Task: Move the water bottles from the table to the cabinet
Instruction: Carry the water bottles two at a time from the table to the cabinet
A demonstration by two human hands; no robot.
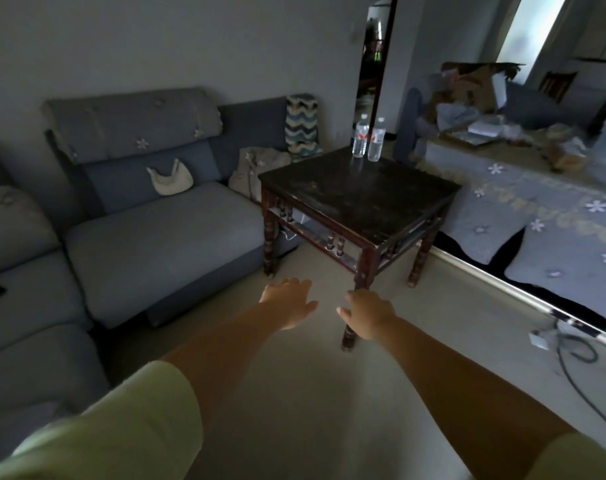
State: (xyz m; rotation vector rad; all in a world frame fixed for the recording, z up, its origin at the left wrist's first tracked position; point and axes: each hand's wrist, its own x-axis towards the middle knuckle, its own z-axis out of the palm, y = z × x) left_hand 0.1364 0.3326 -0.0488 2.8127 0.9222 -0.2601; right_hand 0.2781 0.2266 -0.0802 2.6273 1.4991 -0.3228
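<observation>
Two clear plastic water bottles with white caps and red-and-white labels are seen standing upright, just beside each other, at the far corner of a dark, worn, square wooden worktop (360,199) on turned legs. The left bottle (360,136) and the right bottle (376,140) are close enough that it can't really be told whether they're touching.

Both arms are stretched forward over the pale floor (294,393), well short of the bottles. The left hand (289,301) is held palm down with its fingers (296,284) straight-ish and relaxed, nothing held. The right hand (370,315) is also held palm down, its fingers (355,296) loosely spread, nothing gripped; it's seen in front of the worktop's near leg, though contact can't be made out. Pale yellow-green short sleeves (131,427) are visible at the bottom edge.

A blue-grey fabric sofa (163,237) is set to the left of the worktop, with a small cream shoulder bag (169,180) lying against its backrest and a zigzag-patterned blue and white cushion (301,126) propped at its far end. To the right, a grey quilted cover with white flowers (537,209) is spread out, with a cluttered pile of cardboard and papers (474,95) behind it. A grey cable (571,358) is trailed across the floor on the right.
</observation>
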